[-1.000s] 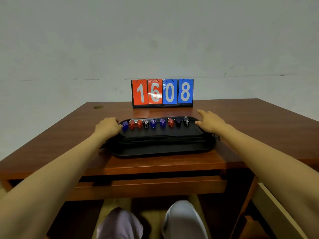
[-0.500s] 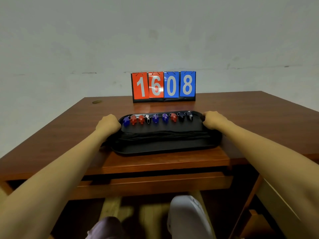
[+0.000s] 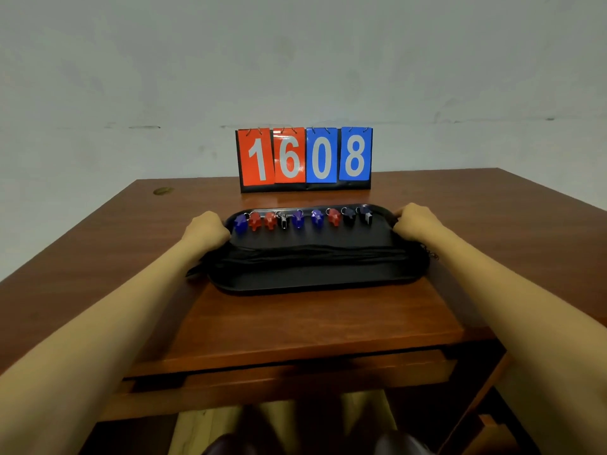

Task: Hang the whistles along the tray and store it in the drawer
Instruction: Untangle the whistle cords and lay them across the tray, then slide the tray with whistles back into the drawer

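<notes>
**Both hands on the tray, whistles lined up, drawer still to come**

The tray (image 3: 315, 280) sits on the tabletop (image 3: 312, 323), in front of a scoreboard (image 3: 305, 159) reading 1608. Nine whistles (image 3: 297, 219), blue, red and black, stand in a row along the tray's far rim, and a bundle of dark cords (image 3: 308, 252) lies across its middle. The left hand (image 3: 206, 228) is curled closed over the tray's left end; the right hand (image 3: 414, 221) is curled closed over the right end. Both look like grips on the rim, ready to lift.

The hanging seems done, so what remains is carrying the tray down to the drawer (image 3: 285, 376), whose front shows just under the tabletop edge.

Risks, as I judge them:
- The whistles look only hooked or leaned on the rim. Tilting the tray on the way down could slide them off or bunch them together.
- Cord ends spill past the tray at both ends; they could snag on the tabletop edge or the drawer front.
- The drawer looks barely open, if at all, and both hands are occupied, so the tray may need setting down again.

Hard to tell: the fingertips are hidden under the rim, how the whistles attach is too small to see, and the drawer's inside is out of view.
</notes>
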`<action>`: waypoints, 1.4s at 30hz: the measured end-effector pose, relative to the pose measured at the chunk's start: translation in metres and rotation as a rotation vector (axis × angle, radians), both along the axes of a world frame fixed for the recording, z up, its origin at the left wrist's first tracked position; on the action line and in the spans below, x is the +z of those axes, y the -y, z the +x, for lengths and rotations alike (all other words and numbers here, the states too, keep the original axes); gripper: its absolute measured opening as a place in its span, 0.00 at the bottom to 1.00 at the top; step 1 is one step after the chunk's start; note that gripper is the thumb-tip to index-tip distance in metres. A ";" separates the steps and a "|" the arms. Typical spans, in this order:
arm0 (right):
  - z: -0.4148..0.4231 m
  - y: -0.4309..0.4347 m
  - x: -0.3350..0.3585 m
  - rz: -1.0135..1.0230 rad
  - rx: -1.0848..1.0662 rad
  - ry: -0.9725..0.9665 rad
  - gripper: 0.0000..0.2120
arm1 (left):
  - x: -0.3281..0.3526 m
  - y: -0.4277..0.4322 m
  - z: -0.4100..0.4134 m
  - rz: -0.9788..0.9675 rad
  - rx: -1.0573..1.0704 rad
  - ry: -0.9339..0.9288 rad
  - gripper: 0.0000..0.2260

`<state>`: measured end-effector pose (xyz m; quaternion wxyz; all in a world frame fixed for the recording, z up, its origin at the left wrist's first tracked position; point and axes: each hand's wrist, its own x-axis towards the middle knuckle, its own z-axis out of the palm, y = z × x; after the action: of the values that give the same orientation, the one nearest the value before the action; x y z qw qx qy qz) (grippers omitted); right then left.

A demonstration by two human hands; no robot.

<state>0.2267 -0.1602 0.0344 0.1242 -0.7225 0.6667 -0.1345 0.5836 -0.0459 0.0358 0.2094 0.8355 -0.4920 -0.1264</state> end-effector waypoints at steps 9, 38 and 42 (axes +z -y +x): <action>-0.014 0.026 0.027 -0.104 -0.039 0.196 0.20 | 0.033 0.047 -0.007 -0.086 -0.019 -0.050 0.14; -0.234 -0.144 0.093 -0.031 -0.638 0.209 0.22 | 0.121 0.057 -0.255 0.077 -0.441 -0.183 0.21; -0.275 -0.178 0.080 0.001 -0.771 0.209 0.23 | 0.108 0.060 -0.309 0.145 -0.594 -0.190 0.22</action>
<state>-0.0485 0.0181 0.1148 0.1323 -0.4017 0.8728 -0.2437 0.2744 -0.1055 0.1437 0.1482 0.6527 -0.6822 -0.2944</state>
